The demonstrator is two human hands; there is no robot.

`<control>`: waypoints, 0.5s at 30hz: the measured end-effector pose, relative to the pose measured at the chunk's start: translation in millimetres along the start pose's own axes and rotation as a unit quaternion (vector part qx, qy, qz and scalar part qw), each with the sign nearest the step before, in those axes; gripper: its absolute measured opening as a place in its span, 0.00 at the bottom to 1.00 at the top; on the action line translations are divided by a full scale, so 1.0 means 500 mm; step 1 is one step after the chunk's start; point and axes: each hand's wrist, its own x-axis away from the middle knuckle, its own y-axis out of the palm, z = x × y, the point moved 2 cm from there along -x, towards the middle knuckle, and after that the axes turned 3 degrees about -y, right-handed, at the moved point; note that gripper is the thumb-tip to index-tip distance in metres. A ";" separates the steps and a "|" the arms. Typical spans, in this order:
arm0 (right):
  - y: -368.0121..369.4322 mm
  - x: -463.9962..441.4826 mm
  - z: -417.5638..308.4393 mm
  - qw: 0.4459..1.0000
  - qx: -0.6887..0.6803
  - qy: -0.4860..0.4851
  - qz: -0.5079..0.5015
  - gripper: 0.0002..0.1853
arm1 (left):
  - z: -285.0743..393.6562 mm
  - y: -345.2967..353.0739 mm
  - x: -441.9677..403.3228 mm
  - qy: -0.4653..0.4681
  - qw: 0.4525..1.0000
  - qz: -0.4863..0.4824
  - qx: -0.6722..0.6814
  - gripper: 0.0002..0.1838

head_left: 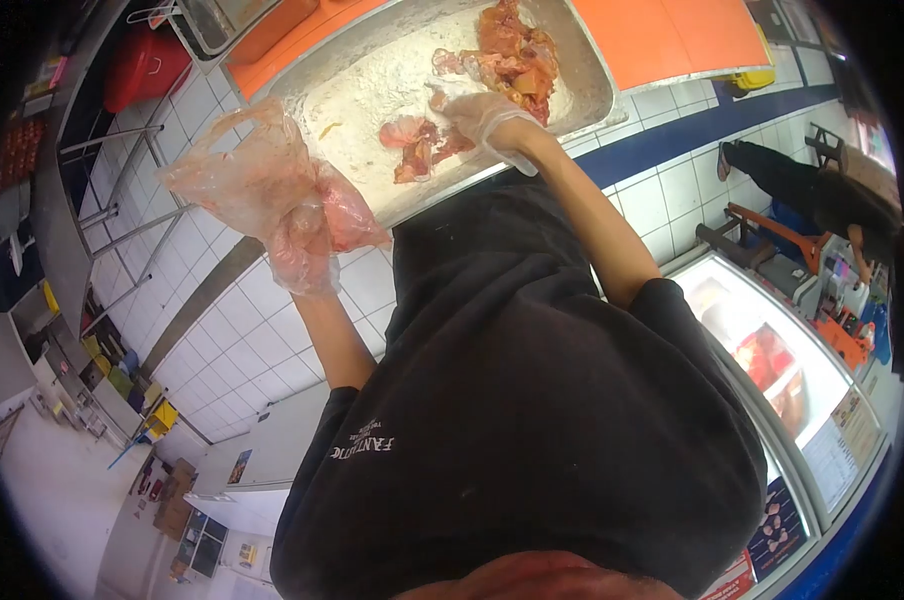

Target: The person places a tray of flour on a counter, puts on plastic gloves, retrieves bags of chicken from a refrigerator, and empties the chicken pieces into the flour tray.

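My left hand (307, 245), in a clear plastic glove, is closed around a clear plastic bag (237, 165) beside the tray's near left corner. Pink raw meat (347, 210) shows through the plastic. My right hand (487, 122), in a loose clear glove, is over the white flour (357, 95) in a metal tray (602, 85). Its fingers are stretched out, with whitened tips. Just below them lie raw chicken pieces (412, 145), partly dusted. A pile of orange-red marinated chicken (517, 60) rests at the tray's right end.
An orange counter surface (672, 35) flanks the tray. On the left stand a red bin (147, 68) and a metal-legged table (122, 210). A lit display case (772, 350) is behind at the right. Farther right, another person (822, 190) is near some equipment.
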 end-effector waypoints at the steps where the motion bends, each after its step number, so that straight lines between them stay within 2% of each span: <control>1: -0.006 -0.017 -0.004 0.991 0.125 0.040 -0.017 0.20 | 0.001 0.003 -0.002 0.001 1.000 0.001 -0.001 0.29; 2: -0.010 -0.030 -0.005 0.965 0.246 0.079 -0.035 0.19 | 0.002 0.005 0.000 -0.003 1.000 0.011 0.011 0.29; 3: -0.004 -0.036 0.026 0.966 0.245 0.077 -0.038 0.19 | 0.003 0.005 0.002 -0.005 0.999 0.022 0.024 0.28; 4: -0.001 -0.037 0.084 0.989 0.100 0.080 0.069 0.19 | 0.003 0.002 0.002 -0.002 0.999 0.026 0.023 0.28; 6: -0.010 -0.025 0.078 0.981 -0.053 0.075 0.173 0.18 | 0.008 -0.002 -0.010 -0.021 1.000 0.017 -0.001 0.28; 8: -0.071 0.037 -0.046 0.961 -0.079 0.026 0.265 0.17 | 0.016 0.018 -0.012 0.007 0.998 -0.003 -0.055 0.26; 10: -0.086 0.034 -0.094 0.966 -0.077 0.037 0.245 0.19 | 0.024 0.024 -0.035 0.033 0.993 -0.027 -0.107 0.25; 12: -0.087 0.027 -0.136 0.920 -0.305 -0.052 0.242 0.21 | 0.026 0.014 -0.079 -0.091 0.988 -0.035 -0.123 0.24; 13: -0.104 0.028 -0.169 0.919 -0.306 -0.051 0.243 0.21 | 0.029 0.029 -0.085 -0.092 0.987 -0.036 -0.125 0.24; 15: -0.142 0.026 -0.242 0.954 -0.205 -0.106 0.194 0.22 | 0.047 0.071 -0.093 -0.094 0.960 0.023 -0.261 0.31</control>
